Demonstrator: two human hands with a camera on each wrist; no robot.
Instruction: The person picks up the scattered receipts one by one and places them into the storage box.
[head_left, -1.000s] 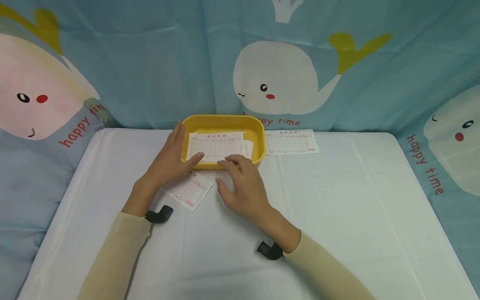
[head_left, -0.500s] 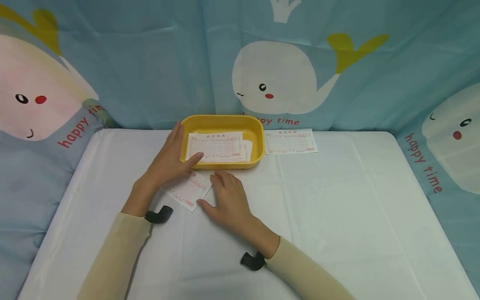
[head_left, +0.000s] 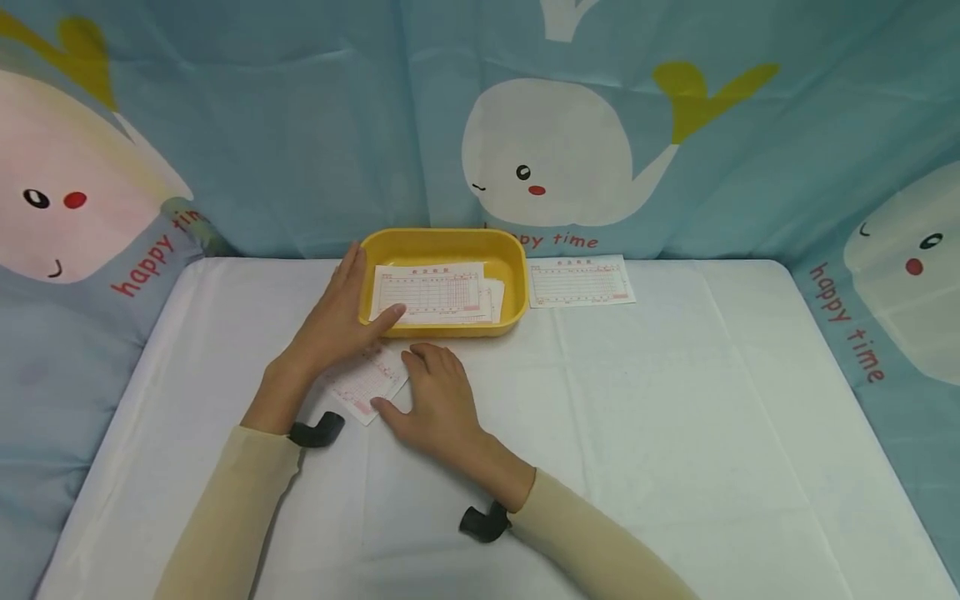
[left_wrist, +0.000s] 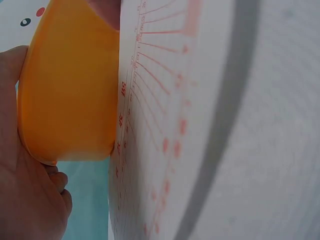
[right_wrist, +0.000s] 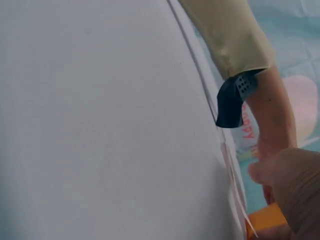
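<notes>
A yellow plastic tray (head_left: pixel 450 331) stands at the back of the table, with several printed paper slips (head_left: pixel 431 292) lying in it. My left hand (head_left: pixel 333 321) holds the tray's left end, thumb over the front rim and fingers along the outer side. In the left wrist view its wall (left_wrist: pixel 70 90) fills the upper left. A loose slip (head_left: pixel 367 379) lies aslant in front of the tray, partly hidden beneath my left hand. My right hand (head_left: pixel 435 404) touches this slip's right side, thumb and fingers apart. The right wrist view shows its edge (right_wrist: pixel 235 190) raised slightly.
Another printed slip (head_left: pixel 581 282) lies flat to the right of the tray. A white cloth covers the table (head_left: pixel 675 417). Behind it hangs a blue whale-print curtain (head_left: pixel 337 125). Each wrist carries a black camera mount (head_left: pixel 483 523).
My right hand has come down from the tray's front rim to the loose slip, then moved left. The slip's right side has shifted left with it. My left hand stays on the tray.
</notes>
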